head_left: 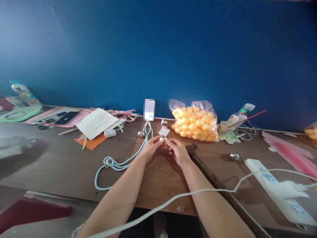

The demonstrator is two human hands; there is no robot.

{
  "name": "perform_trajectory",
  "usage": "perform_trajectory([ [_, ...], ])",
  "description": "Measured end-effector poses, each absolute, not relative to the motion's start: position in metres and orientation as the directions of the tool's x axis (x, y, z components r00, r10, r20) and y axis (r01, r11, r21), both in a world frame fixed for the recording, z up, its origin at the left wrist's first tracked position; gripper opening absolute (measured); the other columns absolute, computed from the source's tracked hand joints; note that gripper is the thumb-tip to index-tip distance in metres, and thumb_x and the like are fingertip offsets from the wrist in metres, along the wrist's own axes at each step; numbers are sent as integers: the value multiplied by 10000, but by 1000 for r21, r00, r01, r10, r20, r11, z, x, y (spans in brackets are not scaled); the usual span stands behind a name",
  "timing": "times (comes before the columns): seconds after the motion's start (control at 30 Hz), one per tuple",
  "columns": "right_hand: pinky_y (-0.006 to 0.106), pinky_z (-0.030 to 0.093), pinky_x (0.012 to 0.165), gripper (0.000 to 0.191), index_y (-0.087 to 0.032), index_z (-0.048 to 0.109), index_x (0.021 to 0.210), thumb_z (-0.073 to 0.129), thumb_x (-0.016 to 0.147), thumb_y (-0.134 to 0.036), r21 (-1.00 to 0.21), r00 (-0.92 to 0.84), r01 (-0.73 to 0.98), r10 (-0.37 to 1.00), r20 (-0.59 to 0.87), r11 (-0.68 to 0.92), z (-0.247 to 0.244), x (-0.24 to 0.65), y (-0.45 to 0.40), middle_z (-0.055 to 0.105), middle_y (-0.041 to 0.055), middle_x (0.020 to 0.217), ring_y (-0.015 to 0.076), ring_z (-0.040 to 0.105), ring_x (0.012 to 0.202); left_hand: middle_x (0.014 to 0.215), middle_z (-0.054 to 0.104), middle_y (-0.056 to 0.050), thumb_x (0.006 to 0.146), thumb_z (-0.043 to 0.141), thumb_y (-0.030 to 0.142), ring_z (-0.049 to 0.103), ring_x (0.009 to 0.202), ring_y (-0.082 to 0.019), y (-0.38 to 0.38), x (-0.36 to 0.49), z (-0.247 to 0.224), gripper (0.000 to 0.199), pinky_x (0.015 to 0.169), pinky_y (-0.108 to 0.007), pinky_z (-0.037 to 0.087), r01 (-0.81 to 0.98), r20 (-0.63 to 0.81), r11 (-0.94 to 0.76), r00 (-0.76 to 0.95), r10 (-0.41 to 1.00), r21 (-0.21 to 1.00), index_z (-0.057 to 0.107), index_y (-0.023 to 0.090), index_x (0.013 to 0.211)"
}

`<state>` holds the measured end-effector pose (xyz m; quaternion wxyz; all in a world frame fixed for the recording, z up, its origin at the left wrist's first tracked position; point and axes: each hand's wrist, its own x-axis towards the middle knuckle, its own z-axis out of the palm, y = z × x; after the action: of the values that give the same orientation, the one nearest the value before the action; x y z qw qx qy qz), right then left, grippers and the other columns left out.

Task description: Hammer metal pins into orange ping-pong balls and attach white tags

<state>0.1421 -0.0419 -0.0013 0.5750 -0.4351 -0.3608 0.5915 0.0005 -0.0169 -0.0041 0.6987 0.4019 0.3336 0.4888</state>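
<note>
Over the wooden table, my left hand (152,147) and my right hand (178,151) meet in front of me. Between their fingertips is a small shiny egg-shaped piece (163,139), silver on top with yellow at its side. My left fingers pinch it from the left; my right thumb and fingers close on its right side. The fingers partly cover it, so its full shape is hidden. Just behind stands a clear bag of yellow-orange plastic eggs (194,124). A crumpled silver ball (141,133) lies left of my hands, another silver piece (233,156) to the right.
A phone-like card (149,110) on a light-blue cord (116,165) leans on the blue wall. Papers (96,124) lie left. A dark wooden stick (206,172), power strip (279,188), bottle (241,115) and paper cup (226,129) are right. A white cable (183,194) crosses my forearms.
</note>
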Motion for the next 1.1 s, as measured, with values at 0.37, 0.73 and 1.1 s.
perform_trajectory([
  [0.37,204,293,441,290,-191,650,730,811,605,-397,-924,50,-379,995,-81,-56,-6,141,-41,635,-13,730,66,399,528,927,684,-85,636,817,375,620,754,-120,-13,1,-9,560,700,-253,482,-407,-46,165,288,957,898,666,124,1114],
  [0.73,210,290,435,298,-193,641,717,808,605,-412,-933,78,-357,994,-74,-41,-4,139,-42,625,-10,722,68,394,523,922,687,-89,620,826,373,626,754,-123,-14,1,-6,569,702,-257,489,-416,-47,171,291,956,893,666,119,1103],
  [1.1,207,296,446,295,-183,644,706,824,596,-390,-905,-12,-417,996,-91,-88,-6,144,-41,604,-17,707,66,380,531,942,690,-97,653,809,357,632,752,-129,-13,2,-11,535,696,-255,500,-413,-38,167,302,952,895,668,123,1112],
])
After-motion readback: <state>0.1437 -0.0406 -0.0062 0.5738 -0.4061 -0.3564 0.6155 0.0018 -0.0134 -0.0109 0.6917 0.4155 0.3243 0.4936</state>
